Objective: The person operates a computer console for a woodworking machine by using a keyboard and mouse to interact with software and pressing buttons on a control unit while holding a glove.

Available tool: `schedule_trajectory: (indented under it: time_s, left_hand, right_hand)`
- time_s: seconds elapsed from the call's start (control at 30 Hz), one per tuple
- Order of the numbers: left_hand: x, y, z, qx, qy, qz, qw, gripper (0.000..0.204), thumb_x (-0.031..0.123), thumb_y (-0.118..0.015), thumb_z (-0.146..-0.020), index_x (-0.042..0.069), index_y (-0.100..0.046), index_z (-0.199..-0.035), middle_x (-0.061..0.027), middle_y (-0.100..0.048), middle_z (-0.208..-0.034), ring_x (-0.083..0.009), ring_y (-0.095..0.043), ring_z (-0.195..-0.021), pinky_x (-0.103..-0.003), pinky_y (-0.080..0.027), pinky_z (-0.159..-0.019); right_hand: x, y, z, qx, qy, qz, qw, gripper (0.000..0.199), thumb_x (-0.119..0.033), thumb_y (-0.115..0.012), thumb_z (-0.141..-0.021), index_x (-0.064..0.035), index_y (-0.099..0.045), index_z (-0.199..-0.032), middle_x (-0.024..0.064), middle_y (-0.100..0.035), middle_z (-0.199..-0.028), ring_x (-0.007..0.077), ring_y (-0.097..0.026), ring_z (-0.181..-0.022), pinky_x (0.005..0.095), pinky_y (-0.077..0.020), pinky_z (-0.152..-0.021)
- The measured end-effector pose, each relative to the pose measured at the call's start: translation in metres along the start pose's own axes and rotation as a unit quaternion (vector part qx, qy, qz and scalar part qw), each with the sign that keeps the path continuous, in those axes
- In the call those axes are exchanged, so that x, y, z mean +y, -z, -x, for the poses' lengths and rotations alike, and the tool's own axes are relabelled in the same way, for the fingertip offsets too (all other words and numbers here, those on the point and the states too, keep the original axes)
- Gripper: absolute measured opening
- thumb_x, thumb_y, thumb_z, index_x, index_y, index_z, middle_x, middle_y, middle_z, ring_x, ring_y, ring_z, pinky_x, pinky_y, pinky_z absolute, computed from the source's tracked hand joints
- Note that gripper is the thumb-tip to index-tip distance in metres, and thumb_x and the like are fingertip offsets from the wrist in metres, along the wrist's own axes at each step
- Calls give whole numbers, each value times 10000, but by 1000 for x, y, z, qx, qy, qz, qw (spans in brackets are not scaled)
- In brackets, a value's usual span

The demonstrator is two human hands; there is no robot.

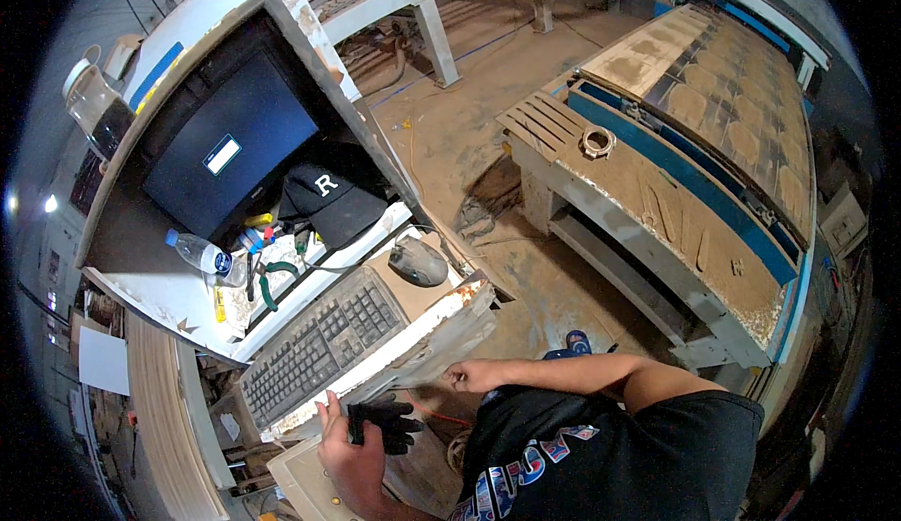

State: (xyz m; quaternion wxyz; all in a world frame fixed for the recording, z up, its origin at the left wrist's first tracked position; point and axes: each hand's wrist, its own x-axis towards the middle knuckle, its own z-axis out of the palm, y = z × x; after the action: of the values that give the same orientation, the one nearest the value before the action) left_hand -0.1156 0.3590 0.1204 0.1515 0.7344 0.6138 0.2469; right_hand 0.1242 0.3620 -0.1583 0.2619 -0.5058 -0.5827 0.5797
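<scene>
My left hand [351, 453] is closed around black work gloves [389, 423], pinned between thumb and fingers. Its fingertips rest at the front edge of the keyboard tray [302, 414]. A dusty black keyboard [324, 344] lies on that tray, with a dust-covered mouse [419, 263] to its right. In front of my black shirt, my right hand [475, 376] is curled closed near the tray's right end; what it holds, if anything, is hidden.
A cabinet holds a lit monitor [230, 145], a black cap [333, 197], a water bottle [199, 254] and green-handled pliers [272, 282]. To the right stands a dusty machine bed [723, 108], with a ring-shaped part [597, 143] on its front ledge. Stacked sheets [160, 399] stand at left.
</scene>
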Motion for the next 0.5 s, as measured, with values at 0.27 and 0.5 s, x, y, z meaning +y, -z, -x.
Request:
schedule_trajectory:
  time_s: [0.27,0.5]
  left_hand:
    - [10,2,0,-12,15,6,1000,519,19,-708,-836,-101,-691,-1341,-230,-585,-1576,-435,-408,-1575,-459,-463,-1185]
    - [3,3,-1,-44,25,6,999,782,-41,-657,-805,7,-544,-1578,-412,-484,-1565,-403,-405,-1582,-388,-397,-1218]
  right_hand:
    - [4,4,-4,15,7,-15,1000,487,-280,-678,-980,-33,-662,-1399,211,-746,-1275,335,-715,-1154,432,-566,-1024]
    - [-4,5,-8,45,-29,-20,998,522,-140,-662,-1012,29,-568,-1497,58,-716,-1063,185,-650,-969,335,-549,-905]
